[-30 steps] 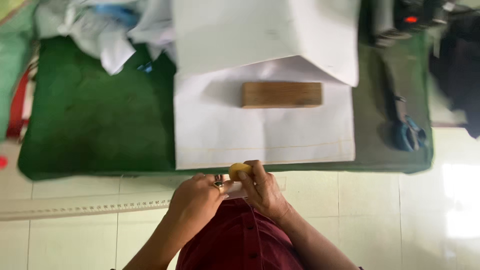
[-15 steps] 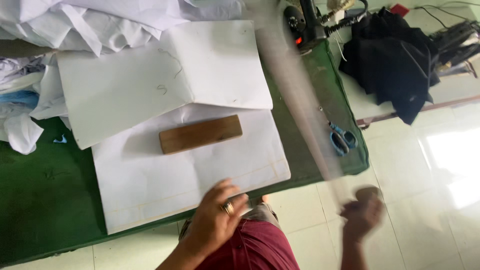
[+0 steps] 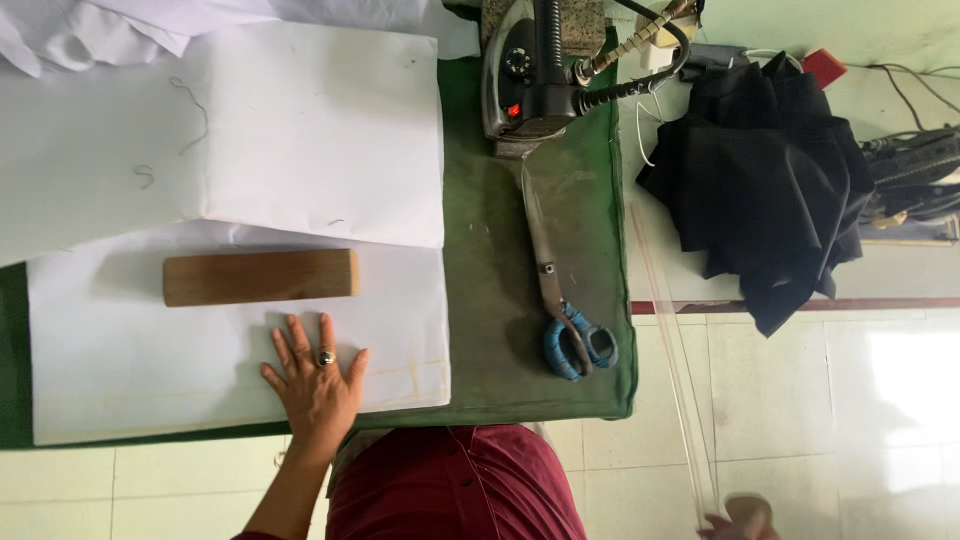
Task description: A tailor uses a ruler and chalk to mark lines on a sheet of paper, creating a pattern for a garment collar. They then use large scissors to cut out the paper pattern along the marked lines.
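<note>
Now flat, left hand [image 3: 315, 385] (fingers spread) presses smooth white fabric [image 3: 200, 370]; right hand's [image 3: 745, 518] fingers unclear.

Left hand [image 3: 313, 385] flat on white fabric [image 3: 200, 370], wooden block [image 3: 260, 277] near (ringed finger)

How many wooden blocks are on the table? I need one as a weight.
1. The wooden block lies flat on the white fabric, just beyond the left hand. Others could be hidden under the folded white cloth.
</note>
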